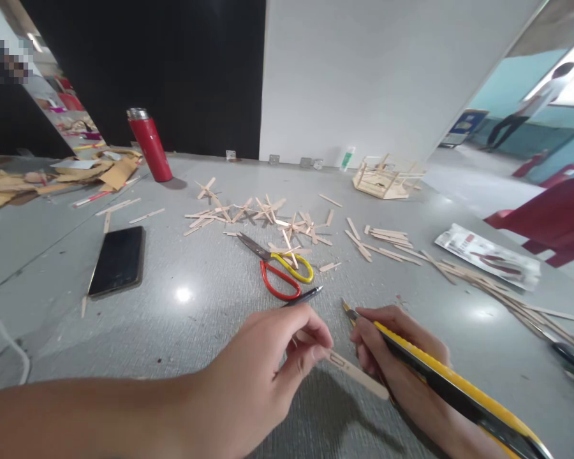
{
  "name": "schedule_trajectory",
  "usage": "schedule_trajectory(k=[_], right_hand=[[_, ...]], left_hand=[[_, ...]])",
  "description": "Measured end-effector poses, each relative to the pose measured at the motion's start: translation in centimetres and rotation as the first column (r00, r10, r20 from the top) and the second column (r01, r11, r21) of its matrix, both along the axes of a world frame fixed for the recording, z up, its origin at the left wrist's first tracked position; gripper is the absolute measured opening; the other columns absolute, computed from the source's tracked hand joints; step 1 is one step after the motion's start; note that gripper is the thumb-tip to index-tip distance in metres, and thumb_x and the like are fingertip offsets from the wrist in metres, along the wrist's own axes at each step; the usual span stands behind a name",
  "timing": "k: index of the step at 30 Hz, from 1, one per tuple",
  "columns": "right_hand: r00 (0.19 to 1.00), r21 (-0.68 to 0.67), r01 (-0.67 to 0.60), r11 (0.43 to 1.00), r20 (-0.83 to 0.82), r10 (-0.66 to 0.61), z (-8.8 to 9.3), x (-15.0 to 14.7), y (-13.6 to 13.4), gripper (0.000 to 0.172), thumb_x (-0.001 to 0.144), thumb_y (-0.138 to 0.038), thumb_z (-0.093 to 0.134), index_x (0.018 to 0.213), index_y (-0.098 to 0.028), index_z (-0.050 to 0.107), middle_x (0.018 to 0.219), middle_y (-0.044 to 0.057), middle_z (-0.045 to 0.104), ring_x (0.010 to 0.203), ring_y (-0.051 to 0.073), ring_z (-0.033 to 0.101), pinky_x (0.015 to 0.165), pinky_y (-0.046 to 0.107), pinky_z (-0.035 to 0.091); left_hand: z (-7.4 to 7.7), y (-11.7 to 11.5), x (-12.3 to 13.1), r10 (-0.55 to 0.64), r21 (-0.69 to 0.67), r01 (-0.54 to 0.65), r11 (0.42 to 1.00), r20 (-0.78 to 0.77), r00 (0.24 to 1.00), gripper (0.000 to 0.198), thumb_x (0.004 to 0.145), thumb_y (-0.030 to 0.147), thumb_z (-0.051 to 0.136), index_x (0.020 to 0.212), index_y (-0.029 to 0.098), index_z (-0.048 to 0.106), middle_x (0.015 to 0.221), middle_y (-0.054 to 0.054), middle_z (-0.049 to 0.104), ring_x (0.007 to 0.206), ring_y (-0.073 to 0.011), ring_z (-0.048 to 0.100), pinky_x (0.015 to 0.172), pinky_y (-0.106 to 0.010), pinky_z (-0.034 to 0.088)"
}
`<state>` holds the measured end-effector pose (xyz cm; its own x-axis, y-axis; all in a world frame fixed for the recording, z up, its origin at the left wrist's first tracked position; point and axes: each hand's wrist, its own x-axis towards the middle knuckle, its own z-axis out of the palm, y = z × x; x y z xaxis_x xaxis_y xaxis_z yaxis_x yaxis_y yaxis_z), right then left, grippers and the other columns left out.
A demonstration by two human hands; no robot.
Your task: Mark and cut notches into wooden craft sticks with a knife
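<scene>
Between the thumb and fingers of my left hand (280, 363) is a flat wooden craft stick (358, 376), pinched at one end. It has a small rectangle marked or cut near that end; which of the two I cannot tell. My right hand (397, 357) is wrapped round a yellow and black utility knife (454, 389), whose blade tip points up and left, apart from the stick's pinched end. Just beyond my left hand lie a black pen (309, 295) and scissors (268, 255) with one red and one yellow handle loop.
Craft-stick pieces (268, 210) are scattered mid-table. A phone (119, 261) and red flask (150, 146) stand left. A small stick frame (385, 178) and glue tube (347, 158) are at the back. Long sticks (497, 290) and a plastic packet (490, 255) lie right. A person (530, 108) is in the background.
</scene>
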<state>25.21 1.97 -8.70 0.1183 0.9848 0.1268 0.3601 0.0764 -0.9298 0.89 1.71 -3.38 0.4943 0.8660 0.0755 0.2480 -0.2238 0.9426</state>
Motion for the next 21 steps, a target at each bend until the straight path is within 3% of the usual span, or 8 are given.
schedule_trajectory(k=[4,7,10,12,16,18,20,21], right_hand=[[0.992,0.032,-0.068,0.997,-0.103,0.07,-0.1,0.0,-0.4,0.033,0.095,-0.054,0.07,0.103,-0.023,0.073,0.068,0.0,0.068,0.048,0.014,0.06,0.044,0.025,0.048],[0.991,0.026,-0.112,0.993,-0.068,0.113,0.3,0.0,-0.7,0.041,0.099,-0.058,0.061,0.101,-0.021,0.079,0.068,0.002,0.069,0.05,0.015,0.061,0.046,0.026,0.049],[0.983,0.003,-0.134,0.991,0.127,0.133,0.7,0.0,-0.7,0.049,0.102,-0.059,0.055,0.092,-0.02,0.083,0.053,0.001,0.062,0.046,0.014,0.055,0.045,0.025,0.046],[0.974,0.017,-0.131,0.991,0.19,0.126,0.7,0.1,-0.7,0.045,0.103,-0.057,0.054,0.098,-0.021,0.081,0.051,-0.001,0.063,0.044,0.014,0.056,0.044,0.024,0.047],[0.949,0.068,-0.189,0.98,0.269,0.164,0.8,0.2,-0.6,0.025,0.103,-0.044,0.059,0.102,-0.025,0.074,0.051,-0.004,0.067,0.044,0.014,0.064,0.047,0.022,0.052],[0.94,0.082,-0.214,0.973,0.287,0.183,1.0,-0.1,-0.8,0.021,0.103,-0.04,0.06,0.098,-0.026,0.074,0.051,-0.004,0.067,0.043,0.013,0.065,0.046,0.02,0.053],[0.93,0.087,-0.232,0.969,0.312,0.195,1.3,-0.6,-1.2,0.019,0.101,-0.039,0.062,0.092,-0.026,0.074,0.051,-0.004,0.066,0.039,0.013,0.062,0.042,0.021,0.05],[0.92,0.089,-0.244,0.966,0.337,0.201,1.5,-0.9,-1.4,0.019,0.099,-0.038,0.064,0.087,-0.027,0.073,0.052,-0.004,0.067,0.039,0.013,0.061,0.04,0.021,0.049]], left_hand=[[-2.2,1.3,-0.7,-0.209,0.071,0.241,0.968,-0.305,0.929,0.02,0.098,0.01,0.054,0.099,0.021,0.07,0.09,0.0,0.07,0.085,-0.0171,0.065,0.075,-0.028,0.05],[-4.0,2.0,-0.7,-0.196,0.171,0.268,0.948,-0.35,0.916,0.025,0.094,0.002,0.052,0.096,0.02,0.07,0.097,-0.003,0.071,0.1,-0.0203,0.067,0.092,-0.034,0.053],[-4.9,2.0,-0.3,-0.075,0.341,0.225,0.913,-0.403,0.912,0.027,0.094,0.003,0.055,0.111,0.019,0.069,0.116,-0.009,0.069,0.116,-0.026,0.063,0.104,-0.043,0.051],[-4.9,1.5,0.0,0.048,0.488,0.229,0.842,-0.49,0.87,0.029,0.093,0.005,0.058,0.118,0.018,0.067,0.121,-0.011,0.068,0.116,-0.0283,0.063,0.103,-0.046,0.052],[-5.0,-1.4,0.5,0.302,0.65,0.292,0.701,-0.643,0.704,0.015,0.096,0.009,0.057,0.102,0.011,0.07,0.101,-0.015,0.073,0.098,-0.0317,0.07,0.088,-0.048,0.057],[-5.7,-3.3,0.6,0.36,0.737,0.307,0.602,-0.593,0.72,0.026,0.103,0.025,0.054,0.113,0.008,0.07,0.111,-0.024,0.074,0.102,-0.0377,0.072,0.083,-0.05,0.057],[-6.8,-4.7,0.6,0.341,0.762,0.332,0.556,-0.573,0.746,0.051,0.105,0.05,0.048,0.133,0.011,0.064,0.126,-0.029,0.071,0.119,-0.0449,0.067,0.087,-0.055,0.055],[-7.3,-5.1,0.5,0.34,0.763,0.364,0.534,-0.588,0.734,0.052,0.105,0.05,0.049,0.142,0.015,0.06,0.131,-0.028,0.07,0.125,-0.0456,0.065,0.091,-0.057,0.053]])
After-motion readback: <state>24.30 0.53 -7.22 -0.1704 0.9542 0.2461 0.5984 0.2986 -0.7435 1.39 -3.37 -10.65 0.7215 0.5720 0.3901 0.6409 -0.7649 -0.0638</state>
